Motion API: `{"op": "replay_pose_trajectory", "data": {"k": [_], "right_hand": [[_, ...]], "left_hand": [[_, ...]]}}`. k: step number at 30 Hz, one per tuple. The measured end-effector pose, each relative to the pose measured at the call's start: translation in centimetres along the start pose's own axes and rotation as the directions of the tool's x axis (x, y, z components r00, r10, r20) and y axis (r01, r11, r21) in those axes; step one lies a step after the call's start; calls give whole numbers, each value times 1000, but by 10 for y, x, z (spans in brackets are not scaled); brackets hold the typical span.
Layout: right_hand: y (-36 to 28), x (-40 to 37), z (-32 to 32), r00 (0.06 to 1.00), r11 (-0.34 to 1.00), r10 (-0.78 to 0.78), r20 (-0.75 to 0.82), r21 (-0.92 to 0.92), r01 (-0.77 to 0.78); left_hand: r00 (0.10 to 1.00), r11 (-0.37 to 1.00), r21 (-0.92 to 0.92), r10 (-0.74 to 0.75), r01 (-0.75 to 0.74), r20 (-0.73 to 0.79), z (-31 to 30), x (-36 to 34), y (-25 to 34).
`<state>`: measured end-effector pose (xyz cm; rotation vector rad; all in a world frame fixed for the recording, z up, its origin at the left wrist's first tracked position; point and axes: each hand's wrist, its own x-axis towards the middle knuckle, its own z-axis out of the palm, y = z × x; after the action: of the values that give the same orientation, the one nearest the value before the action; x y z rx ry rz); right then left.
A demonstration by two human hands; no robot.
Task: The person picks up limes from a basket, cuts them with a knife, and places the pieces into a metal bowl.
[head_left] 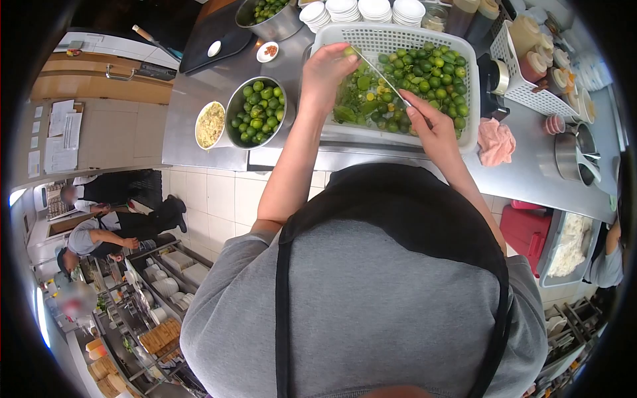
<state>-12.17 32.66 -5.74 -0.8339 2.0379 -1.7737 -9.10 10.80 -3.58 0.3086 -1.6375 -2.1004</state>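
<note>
The left hand point(325, 73) pinched one green fruit point(349, 52) over the white basket point(474, 99). The right hand point(432, 126) gripped a knife point(382, 77), its blade angled toward that fruit. Loose green fruits point(434, 69) lay inside the basket. A pink cloth point(496, 141) sat just right of it; a metal pot point(283, 129) of similar fruits stood left. Stacked white dishes point(375, 9) stood beyond.

The left hand point(328, 66) pinched at its fingertips, ahead and to the left of the right hand point(434, 131), which curled in a closed grip, the bare left forearm point(289, 162) and right forearm point(470, 182) angling back behind
</note>
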Motion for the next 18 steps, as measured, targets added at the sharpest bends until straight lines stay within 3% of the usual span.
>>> {"op": "replay_pose_trajectory", "data": {"k": [4,5,7,9,10,12,14,17,18], "right_hand": [[-9,-2,0,1000,998,30,-2,-49,-30],[-8,-1,0,1000,998,31,-2,-49,-31],[-5,1,2,991,977,-114,-71,-188,99],[0,6,1,988,972,-125,-96,-213,102],[2,7,1,983,965,-138,-121,-239,106],[1,7,-3,986,978,-105,-133,-193,78],[0,6,-1,988,989,-70,-136,-141,51],[-3,-2,1,984,988,-147,-96,-57,142],[-8,-4,0,997,997,-56,-49,-50,54]], "left_hand": [[999,1000,-15,-5,5,-38,0,0,-4],[998,997,79,5,-1,-59,-1,0,-7],[997,985,172,17,-3,-77,3,-3,-9],[998,981,192,5,-18,66,13,-14,-13],[998,981,193,5,-17,65,17,-19,-12],[997,986,158,-57,48,58,25,-24,-9],[1000,978,206,9,-11,10,13,-12,-15],[988,960,260,126,-100,-88,-1,2,-10],[988,960,263,128,-101,-88,-2,3,-8]]}}
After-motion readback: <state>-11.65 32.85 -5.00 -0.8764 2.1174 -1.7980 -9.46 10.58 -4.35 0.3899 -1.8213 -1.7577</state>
